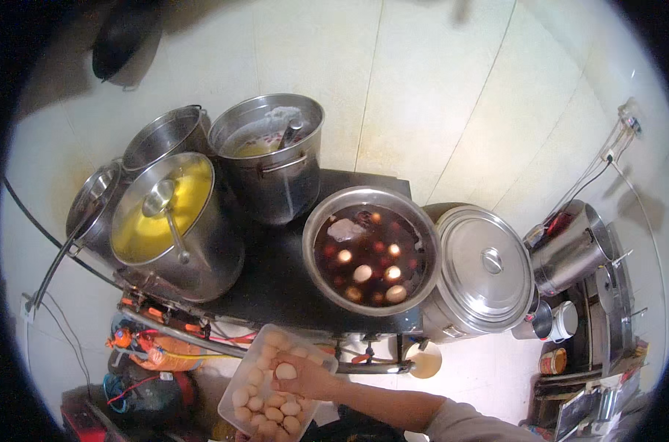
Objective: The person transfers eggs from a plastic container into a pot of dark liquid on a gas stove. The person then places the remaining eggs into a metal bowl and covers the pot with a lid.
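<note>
My right hand [306,378] reaches in from the lower right, over a translucent plastic container [229,387] filled with several pale-shelled eggs [274,414]. Its fingers are closed around one egg [285,371]. Only what may be a fingertip of my left hand [245,436] shows at the container's bottom end; its grip cannot be made out. Beyond the container, a wide metal bowl [312,276] on the black stove top holds dark liquid with several eggs [362,273] in it, some pale and some darker.
A steel pot [224,276] of yellow liquid with a ladle [174,226] stands left. Another pot [290,182] stands behind, a lidded pot [483,271] right. A metal rail [224,345] and orange-handled valves [362,358] run along the stove front. Hoses and an orange gas cylinder [174,353] are below.
</note>
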A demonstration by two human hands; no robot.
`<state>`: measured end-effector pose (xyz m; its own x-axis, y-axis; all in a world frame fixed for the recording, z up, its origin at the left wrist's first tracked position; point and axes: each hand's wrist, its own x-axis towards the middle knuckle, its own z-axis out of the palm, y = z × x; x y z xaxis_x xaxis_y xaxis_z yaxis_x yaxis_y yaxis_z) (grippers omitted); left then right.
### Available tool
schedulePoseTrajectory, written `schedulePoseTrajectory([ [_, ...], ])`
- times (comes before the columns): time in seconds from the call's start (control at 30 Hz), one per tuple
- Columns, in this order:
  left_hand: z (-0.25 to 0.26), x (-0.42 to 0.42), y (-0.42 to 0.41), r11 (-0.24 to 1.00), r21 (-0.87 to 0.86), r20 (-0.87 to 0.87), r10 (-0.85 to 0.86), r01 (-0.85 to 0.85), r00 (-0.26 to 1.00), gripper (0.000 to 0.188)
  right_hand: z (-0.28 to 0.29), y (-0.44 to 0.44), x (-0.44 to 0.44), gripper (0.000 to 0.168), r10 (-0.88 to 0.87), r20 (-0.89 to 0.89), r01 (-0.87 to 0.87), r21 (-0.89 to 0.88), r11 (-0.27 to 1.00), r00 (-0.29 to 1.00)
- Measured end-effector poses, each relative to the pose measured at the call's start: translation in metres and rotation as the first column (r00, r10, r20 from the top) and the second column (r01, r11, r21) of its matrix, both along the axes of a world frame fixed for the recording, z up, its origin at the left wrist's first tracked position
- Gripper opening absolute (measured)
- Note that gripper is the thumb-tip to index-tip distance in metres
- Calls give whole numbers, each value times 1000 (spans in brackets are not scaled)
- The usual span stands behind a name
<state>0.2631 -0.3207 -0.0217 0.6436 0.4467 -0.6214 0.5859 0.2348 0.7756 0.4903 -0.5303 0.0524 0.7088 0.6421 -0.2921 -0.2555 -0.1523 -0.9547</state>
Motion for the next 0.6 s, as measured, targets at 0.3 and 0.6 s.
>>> schedulePoseTrajectory([
  [0.3, 2, 3, 5, 994, -112, 54, 13, -7, 998, 62, 28, -29, 12, 38, -73, -136, 76, 16, 997, 988],
  [0.6, -12, -3, 9, 982, -176, 48, 72, -63, 996, 64, 22, -40, 16, 48, -127, 161, 141, -79, 987, 979],
])
